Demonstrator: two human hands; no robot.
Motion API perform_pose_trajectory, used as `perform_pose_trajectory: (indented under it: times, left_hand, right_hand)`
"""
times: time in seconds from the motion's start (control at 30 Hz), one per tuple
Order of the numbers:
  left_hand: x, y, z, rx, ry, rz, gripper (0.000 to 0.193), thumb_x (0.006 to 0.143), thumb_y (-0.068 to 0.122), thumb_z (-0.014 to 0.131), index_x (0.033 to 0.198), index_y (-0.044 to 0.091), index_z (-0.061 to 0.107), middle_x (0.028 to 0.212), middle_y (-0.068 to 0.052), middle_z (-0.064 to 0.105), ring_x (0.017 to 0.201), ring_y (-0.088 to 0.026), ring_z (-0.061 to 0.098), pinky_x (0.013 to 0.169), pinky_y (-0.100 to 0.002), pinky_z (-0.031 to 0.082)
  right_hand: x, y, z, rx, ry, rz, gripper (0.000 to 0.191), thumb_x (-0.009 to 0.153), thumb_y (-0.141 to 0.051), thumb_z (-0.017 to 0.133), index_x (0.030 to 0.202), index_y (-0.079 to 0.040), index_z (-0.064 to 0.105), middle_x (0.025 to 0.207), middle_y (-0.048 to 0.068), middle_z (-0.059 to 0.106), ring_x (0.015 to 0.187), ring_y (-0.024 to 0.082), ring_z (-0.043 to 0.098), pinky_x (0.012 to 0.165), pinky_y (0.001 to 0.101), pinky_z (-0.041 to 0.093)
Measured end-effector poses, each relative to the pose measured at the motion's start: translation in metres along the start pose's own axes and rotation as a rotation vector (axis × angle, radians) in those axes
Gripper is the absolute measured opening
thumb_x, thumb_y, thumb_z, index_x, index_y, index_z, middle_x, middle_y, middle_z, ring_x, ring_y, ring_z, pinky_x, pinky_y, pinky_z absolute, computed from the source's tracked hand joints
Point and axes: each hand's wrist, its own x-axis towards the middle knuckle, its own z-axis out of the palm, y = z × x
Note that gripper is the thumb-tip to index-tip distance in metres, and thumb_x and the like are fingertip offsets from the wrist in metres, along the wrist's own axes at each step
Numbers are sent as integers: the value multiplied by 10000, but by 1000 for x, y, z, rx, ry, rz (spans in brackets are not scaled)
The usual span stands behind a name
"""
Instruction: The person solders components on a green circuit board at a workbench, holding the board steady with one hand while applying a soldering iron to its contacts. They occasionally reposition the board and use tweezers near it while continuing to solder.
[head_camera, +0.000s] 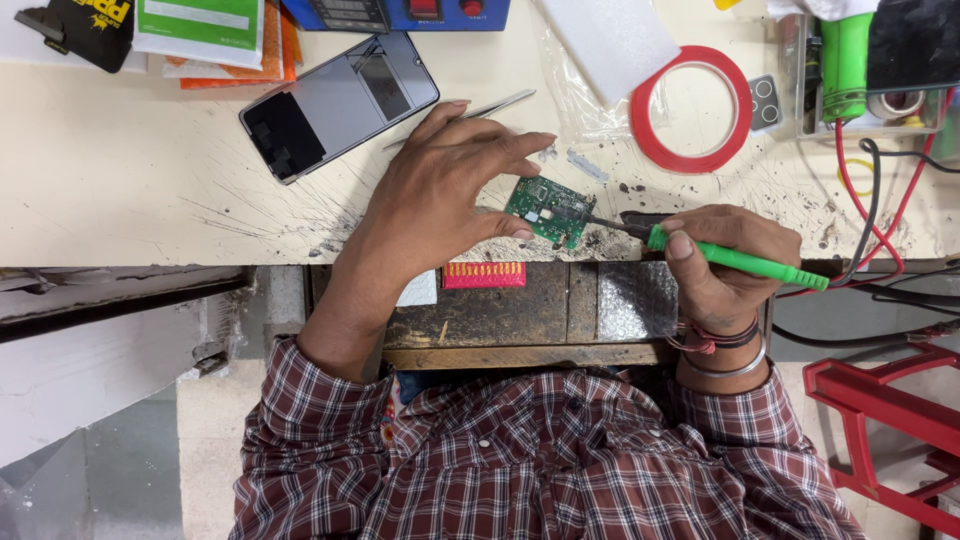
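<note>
My right hand (725, 262) is closed around the green plastic handle of a thin soldering iron (735, 258), held like a pen, with the thumb pressed on top of the handle. The dark metal tip points to the left and touches the right edge of a small green rectangular circuit board (548, 209). My left hand (450, 190) holds this board at the front edge of the scratched cream-coloured worktop (120, 180): the thumb lies under its lower edge and the fingers bend over its upper side, so the hand is closed on the board, pinching it lightly.

To do this step well, I judge that the board must not move at all, so I would keep the left hand resting on the worktop and the fingers away from the hot tip, which is very near to the thumb. The right wrist should also find support, because the tip needs to stay on one small point only.

Further out, a pair of slim metal tweezers (490, 106) lies just behind the left fingers. A dark smartphone with its back opened (338, 104) lies near, to the left. A red ring of adhesive tape (692, 108) lies behind the right hand, and red and black cables (880, 215) run to the right of it.
</note>
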Motion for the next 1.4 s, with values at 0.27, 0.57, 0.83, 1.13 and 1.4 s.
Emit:
perform_pose_trajectory:
  times: [0.27, 0.57, 0.83, 1.13, 1.4]
  left_hand:
    - [1, 1, 0, 1, 4, -11, 841, 625, 359, 907, 1399, 202, 619, 1133, 76, 786, 1246, -155, 615, 1221, -464, 325]
    - [0, 1, -1, 3, 7, -16, 825, 638, 360, 910, 1395, 205, 623, 1135, 76, 786, 1255, -163, 611, 1219, -460, 331]
    - [0, 1, -1, 3, 2, -26, 835, 635, 366, 908, 1400, 203, 617, 1144, 75, 783, 1262, -161, 606, 1218, -459, 327]
    - [1, 2, -1, 6, -9, -45, 829, 636, 376, 905, 1393, 197, 616, 1135, 77, 785, 1277, -163, 598, 1223, -464, 313]
    - [2, 2, -2, 8, -12, -47, 834, 647, 395, 903, 1401, 198, 605, 1128, 76, 787, 1294, -175, 587, 1225, -468, 303]
  right_hand:
    - [2, 3, -2, -21, -30, -41, 193, 1052, -152, 745, 960, 8, 689, 850, 172, 741, 724, 195, 754, 655, 259, 604]
    - [4, 3, -2, -22, -45, -69, 196, 1046, -156, 742, 954, 9, 689, 840, 165, 741, 733, 204, 763, 660, 266, 609]
    - [3, 4, -4, -38, -47, -88, 219, 1039, -184, 752, 949, 6, 689, 832, 159, 740, 725, 204, 757, 650, 268, 596]
    - [4, 6, -4, -17, -53, -110, 219, 1048, -182, 752, 946, 0, 687, 841, 156, 742, 748, 223, 771, 664, 277, 612]
    - [4, 4, -3, -16, -52, -103, 224, 1047, -187, 748, 945, 4, 690, 832, 154, 740, 736, 222, 765, 660, 277, 602]
